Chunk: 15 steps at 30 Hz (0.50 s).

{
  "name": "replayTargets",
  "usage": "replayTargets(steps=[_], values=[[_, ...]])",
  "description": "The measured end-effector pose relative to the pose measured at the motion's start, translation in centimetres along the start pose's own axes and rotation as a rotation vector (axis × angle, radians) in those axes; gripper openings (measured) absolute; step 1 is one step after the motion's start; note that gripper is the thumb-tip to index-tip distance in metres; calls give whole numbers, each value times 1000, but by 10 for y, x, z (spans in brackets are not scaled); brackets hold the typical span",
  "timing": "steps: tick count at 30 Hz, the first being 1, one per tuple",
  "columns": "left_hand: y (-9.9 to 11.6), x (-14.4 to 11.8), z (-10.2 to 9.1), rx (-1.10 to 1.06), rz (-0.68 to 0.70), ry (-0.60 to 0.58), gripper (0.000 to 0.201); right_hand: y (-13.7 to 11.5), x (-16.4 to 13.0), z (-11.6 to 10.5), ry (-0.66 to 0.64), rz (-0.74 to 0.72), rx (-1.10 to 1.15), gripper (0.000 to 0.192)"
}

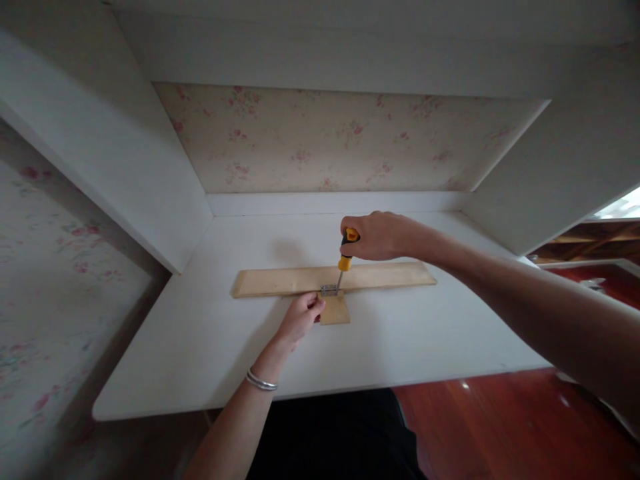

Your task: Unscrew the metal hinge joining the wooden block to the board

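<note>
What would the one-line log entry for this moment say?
right hand: grips screwdriver, tip on hinge | left hand: steadies small block | long plank: flat on desk

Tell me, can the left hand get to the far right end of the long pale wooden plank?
Probably yes. The left hand rests by the small wooden block, and bare white desk lies toward the long pale wooden plank's right end; only the right forearm hangs above it.

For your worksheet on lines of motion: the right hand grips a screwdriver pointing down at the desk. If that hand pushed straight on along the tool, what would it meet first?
The right hand drives the screwdriver down onto the small metal hinge joining the long wooden board and the small wooden piece. The tip seems already on the hinge, though depth is unclear.
</note>
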<state>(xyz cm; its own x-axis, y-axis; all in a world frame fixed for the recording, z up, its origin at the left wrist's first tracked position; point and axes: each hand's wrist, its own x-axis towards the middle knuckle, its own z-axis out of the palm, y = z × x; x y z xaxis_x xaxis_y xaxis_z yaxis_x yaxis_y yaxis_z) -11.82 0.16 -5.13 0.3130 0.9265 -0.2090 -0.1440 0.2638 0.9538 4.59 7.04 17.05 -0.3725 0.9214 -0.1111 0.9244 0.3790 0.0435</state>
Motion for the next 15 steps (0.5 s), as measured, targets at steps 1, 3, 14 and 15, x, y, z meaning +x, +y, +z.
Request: replayTargets(steps=[1, 3, 14, 15], values=[[1, 0, 0, 3, 0, 1, 36, -1, 0, -1, 0, 16, -26, 48], [2, -1, 1, 18, 8, 14, 33, -4, 0, -5, -2, 5, -59, 55], [6, 0, 3, -4, -22, 20, 35, -8, 5, -18, -81, -90, -115, 45], [5, 0, 2, 0, -12, 18, 34, -7, 5, -18, -87, -143, -94, 40]])
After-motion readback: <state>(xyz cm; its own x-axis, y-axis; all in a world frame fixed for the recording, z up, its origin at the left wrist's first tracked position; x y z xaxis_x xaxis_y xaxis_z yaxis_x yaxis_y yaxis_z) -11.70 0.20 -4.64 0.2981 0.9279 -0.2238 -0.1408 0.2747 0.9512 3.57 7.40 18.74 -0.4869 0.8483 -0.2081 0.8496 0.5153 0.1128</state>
